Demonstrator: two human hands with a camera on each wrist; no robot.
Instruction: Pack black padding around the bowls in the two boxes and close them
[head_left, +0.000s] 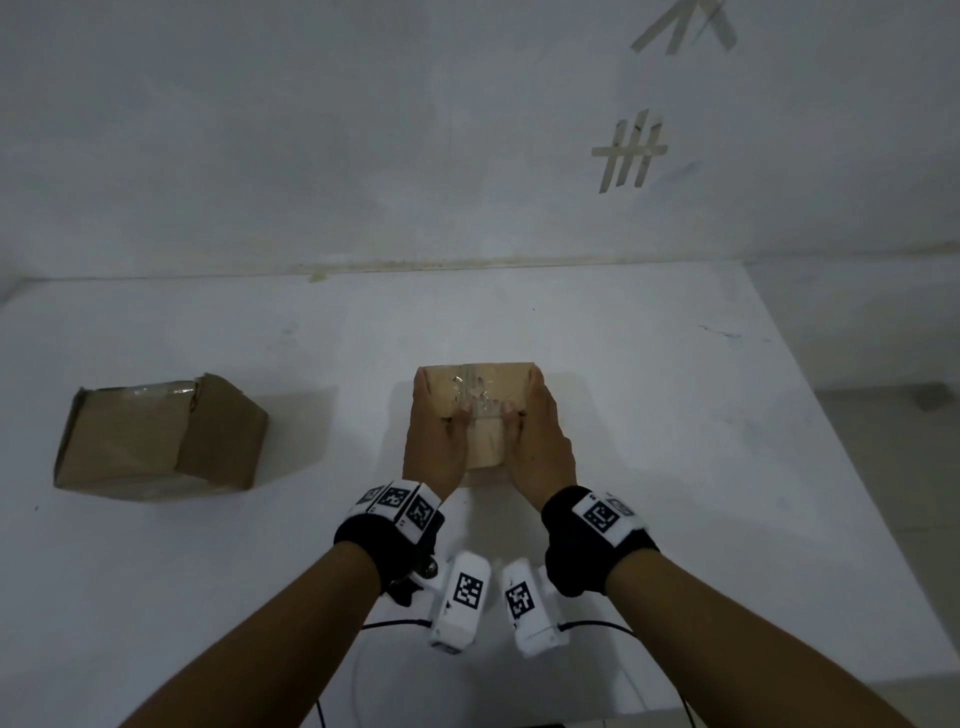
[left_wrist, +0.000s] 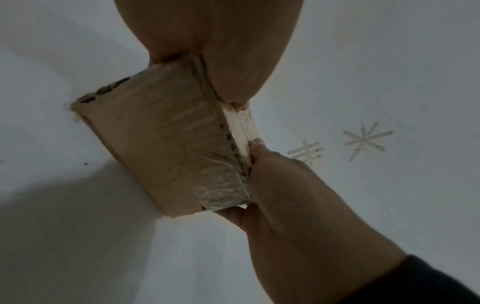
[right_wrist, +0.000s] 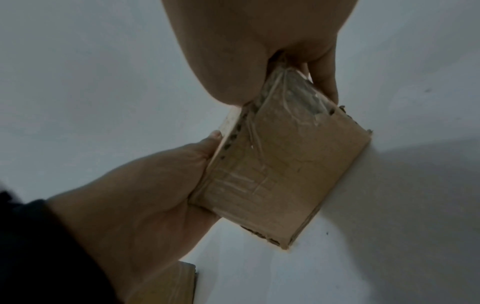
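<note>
Cardboard box (head_left: 480, 410), stiff yet light-looking (bowl inside, so fragile), sits clasped by left hand (head_left: 434, 441) and right hand (head_left: 540, 436); side walls seem safest to hold.

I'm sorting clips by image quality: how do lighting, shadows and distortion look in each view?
Head view: dim, even light, soft shadows right of the side box, table edges bowed by the wide lens. Left wrist view: dark, the left hand looms large, the held box casts a broad shadow. Right wrist view: equally murky, the right hand oversized.
</note>
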